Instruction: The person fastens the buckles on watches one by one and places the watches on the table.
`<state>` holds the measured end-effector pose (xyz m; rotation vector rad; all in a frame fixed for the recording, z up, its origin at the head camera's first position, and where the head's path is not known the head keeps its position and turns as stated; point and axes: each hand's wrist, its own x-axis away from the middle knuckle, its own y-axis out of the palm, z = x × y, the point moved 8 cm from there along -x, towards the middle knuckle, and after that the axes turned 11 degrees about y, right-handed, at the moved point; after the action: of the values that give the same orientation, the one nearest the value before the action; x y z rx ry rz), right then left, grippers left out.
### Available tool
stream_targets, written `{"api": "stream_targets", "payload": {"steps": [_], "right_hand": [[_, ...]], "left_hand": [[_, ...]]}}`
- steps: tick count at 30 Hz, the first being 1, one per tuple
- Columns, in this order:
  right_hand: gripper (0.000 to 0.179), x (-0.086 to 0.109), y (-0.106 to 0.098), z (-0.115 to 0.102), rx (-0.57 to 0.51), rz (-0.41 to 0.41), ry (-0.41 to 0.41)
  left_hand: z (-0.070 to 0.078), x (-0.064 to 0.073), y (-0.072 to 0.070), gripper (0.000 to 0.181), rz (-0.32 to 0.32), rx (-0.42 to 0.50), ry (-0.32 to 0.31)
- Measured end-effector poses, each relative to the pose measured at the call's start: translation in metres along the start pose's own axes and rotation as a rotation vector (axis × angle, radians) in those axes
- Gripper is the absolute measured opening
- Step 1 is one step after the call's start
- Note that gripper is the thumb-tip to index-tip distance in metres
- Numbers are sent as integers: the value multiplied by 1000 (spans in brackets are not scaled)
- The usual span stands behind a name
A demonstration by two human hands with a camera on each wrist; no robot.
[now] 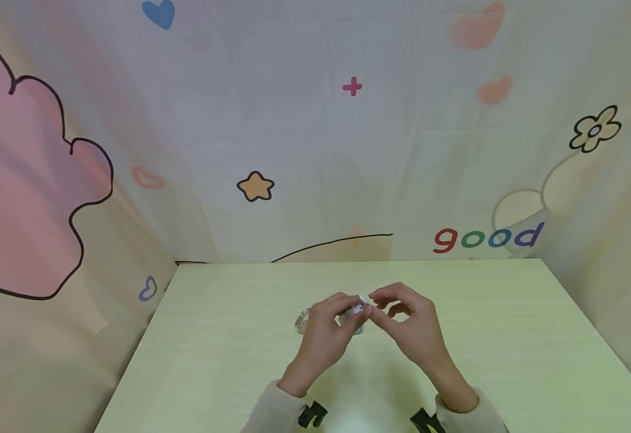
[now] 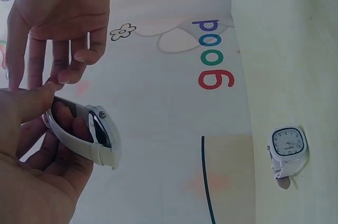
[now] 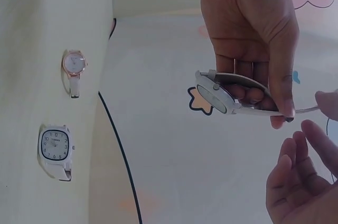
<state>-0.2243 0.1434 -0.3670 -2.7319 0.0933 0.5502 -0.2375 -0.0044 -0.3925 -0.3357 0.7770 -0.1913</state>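
Note:
My left hand (image 1: 323,331) holds a white wristwatch (image 3: 216,96) up above the table. Its fingers pass through the loop of the strap (image 2: 74,142), and its thumb presses the strap near the end. The watch has a round case, seen from the side. Thumb and forefinger of my right hand (image 1: 415,331) meet at the thin strap end (image 3: 306,110), pinching it. The other right fingers (image 3: 298,176) curl loosely and hold nothing. In the head view the hands hide most of the held watch.
On the table (image 1: 229,349) lie a white watch with a squarish dial (image 3: 54,145) and a smaller watch with a rose-gold rim (image 3: 74,64). Both are partly covered by my left hand in the head view. A printed curtain (image 1: 304,120) hangs behind the table.

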Motion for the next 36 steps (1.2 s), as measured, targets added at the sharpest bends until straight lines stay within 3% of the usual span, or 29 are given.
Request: {"api": "stream_targets", "payload": {"steps": [4,10,14,18,22,28,36], "right_hand": [[14,1,-2,-1,12,36,-17],[5,1,-2,7,-93,23,88],[6,1,-1,12,-187,-7,137],[9,2,-2,11,-205,-20,128],[9,3,0,7,-199,-50,102],[8,4,3,9,-196,-58,132],[9,5,4,9,-182,-66,106]], "left_hand": [[-1,2,1,19,-12,-3,-15],[-4,3,3,21,-30,25,-71],[-8,6,5,23,-66,111,-125],[-12,8,6,21,-85,198,-181],[-15,10,5,21,-61,214,-216],[-16,10,2,19,-7,221,-234],[-19,10,3,17,13,244,-253]]}}
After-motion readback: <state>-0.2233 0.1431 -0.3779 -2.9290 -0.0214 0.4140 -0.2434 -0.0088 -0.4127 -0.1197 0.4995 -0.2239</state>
